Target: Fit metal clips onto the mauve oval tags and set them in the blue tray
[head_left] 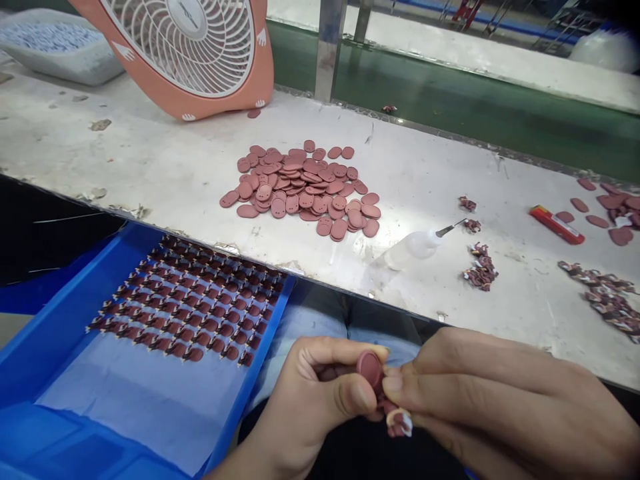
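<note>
My left hand (320,393) pinches a reddish-brown oval disc (370,371) between thumb and fingers. My right hand (480,393) is closed on a small brown figurine (397,421) with cream and white parts, its fingertips pressed against the disc's edge. Disc and figurine touch, though the joint between them is hidden by my fingers. Ahead on the bench lies a pile of similar oval discs (305,187), some with small holes. Right of the pile, a white squeeze bottle (413,248) with a metal needle tip lies close to several loose figurines (481,268).
A blue tray (75,303) at the left holds rows of disc-and-figurine pieces on pale paper. An orange fan (173,100) stands at the back of the white bench (170,157). A red lighter-like object (557,224), more discs (620,203) and figurines (610,303) lie at the right.
</note>
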Tool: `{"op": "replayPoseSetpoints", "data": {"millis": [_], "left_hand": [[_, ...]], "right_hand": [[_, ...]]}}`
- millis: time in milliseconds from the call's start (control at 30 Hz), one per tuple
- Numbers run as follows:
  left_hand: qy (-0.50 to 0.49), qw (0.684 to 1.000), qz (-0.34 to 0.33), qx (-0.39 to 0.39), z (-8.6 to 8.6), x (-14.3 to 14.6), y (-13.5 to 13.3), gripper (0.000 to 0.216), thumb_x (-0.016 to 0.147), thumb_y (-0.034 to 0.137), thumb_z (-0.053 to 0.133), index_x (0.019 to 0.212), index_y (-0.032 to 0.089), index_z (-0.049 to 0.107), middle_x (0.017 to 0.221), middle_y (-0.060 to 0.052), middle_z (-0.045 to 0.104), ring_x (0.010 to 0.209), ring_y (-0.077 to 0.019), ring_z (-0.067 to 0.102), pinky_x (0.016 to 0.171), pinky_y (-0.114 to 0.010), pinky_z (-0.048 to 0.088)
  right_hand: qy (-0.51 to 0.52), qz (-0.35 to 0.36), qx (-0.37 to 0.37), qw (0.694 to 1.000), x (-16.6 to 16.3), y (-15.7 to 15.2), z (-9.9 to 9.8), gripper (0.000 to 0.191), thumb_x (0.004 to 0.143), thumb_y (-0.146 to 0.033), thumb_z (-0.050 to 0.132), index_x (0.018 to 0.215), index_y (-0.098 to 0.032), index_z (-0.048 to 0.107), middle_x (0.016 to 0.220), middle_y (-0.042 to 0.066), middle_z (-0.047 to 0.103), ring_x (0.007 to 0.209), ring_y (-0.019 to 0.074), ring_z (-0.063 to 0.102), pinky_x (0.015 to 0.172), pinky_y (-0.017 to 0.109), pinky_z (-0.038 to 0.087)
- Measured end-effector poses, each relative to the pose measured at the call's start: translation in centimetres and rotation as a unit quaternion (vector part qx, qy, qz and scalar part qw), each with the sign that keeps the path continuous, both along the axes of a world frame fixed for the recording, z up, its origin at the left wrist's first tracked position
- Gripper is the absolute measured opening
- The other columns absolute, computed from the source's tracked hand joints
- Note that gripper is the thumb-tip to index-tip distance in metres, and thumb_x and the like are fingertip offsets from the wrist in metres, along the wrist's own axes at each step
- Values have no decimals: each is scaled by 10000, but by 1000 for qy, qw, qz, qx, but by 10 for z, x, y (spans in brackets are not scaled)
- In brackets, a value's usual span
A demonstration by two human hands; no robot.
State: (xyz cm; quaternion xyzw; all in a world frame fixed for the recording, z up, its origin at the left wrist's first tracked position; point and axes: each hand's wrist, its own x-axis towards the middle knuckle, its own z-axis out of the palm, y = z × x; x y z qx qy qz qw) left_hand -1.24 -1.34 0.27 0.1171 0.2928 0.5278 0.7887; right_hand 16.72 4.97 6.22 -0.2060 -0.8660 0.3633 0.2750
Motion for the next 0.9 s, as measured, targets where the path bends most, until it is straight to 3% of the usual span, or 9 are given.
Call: {"op": "replayPoseSetpoints", "data": {"millis": [167, 333, 433, 567, 700, 900], "left_hand": [[9, 1000, -11, -12, -7, -1, 2, 317, 670, 464, 874, 675, 164, 773, 553, 20, 593, 527, -61, 562, 545, -150, 488], [-27, 999, -19, -16, -12, -4, 2, 278, 724, 435, 847, 838, 184, 812, 698, -14, 697, 625, -82, 643, 528, -124, 522], [-69, 997, -24, -33, -16, -6, 1, 254, 753, 402, 833, 848, 169, 806, 708, -9, 677, 635, -80, 655, 501, -115, 539], [-112, 993, -28, -37, -24, -7, -2, 200, 792, 353, 806, 800, 153, 792, 701, -2, 652, 576, -62, 619, 483, -125, 554], [-113, 993, -29, -14, -28, -8, -4, 268, 800, 413, 785, 782, 145, 781, 706, -9, 651, 577, -64, 607, 482, -115, 540], [-84, 995, -44, 19, -22, -8, -3, 286, 806, 460, 766, 906, 194, 797, 804, -15, 674, 596, -61, 601, 501, -111, 540]], "right_hand": [[-43, 23, -24, 999, -6, 9, 1, 251, 934, -46, 622, 1147, -166, 679, 969, 35, 718, 828, 104, 695, 776, 128, 584], [-44, -10, 4, 999, -10, 7, 5, 264, 923, -107, 654, 1185, -146, 651, 998, 37, 704, 878, 94, 674, 789, 117, 558], [-33, -18, -15, 999, -9, 6, 5, 362, 908, -140, 688, 1260, -168, 608, 1049, 23, 675, 924, 81, 649, 838, 108, 535], [-31, -18, -49, 998, -10, 6, 0, 341, 924, -111, 649, 1247, -214, 611, 984, 2, 643, 862, 75, 627, 751, 154, 532], [-15, -18, -75, 997, -15, 3, -6, 330, 924, -112, 661, 1234, -216, 624, 924, -7, 639, 795, 68, 614, 695, 162, 516], [21, -14, -96, 995, -20, -2, -11, 265, 937, -92, 643, 1189, -174, 653, 881, 5, 655, 761, 78, 629, 667, 176, 519]]}}
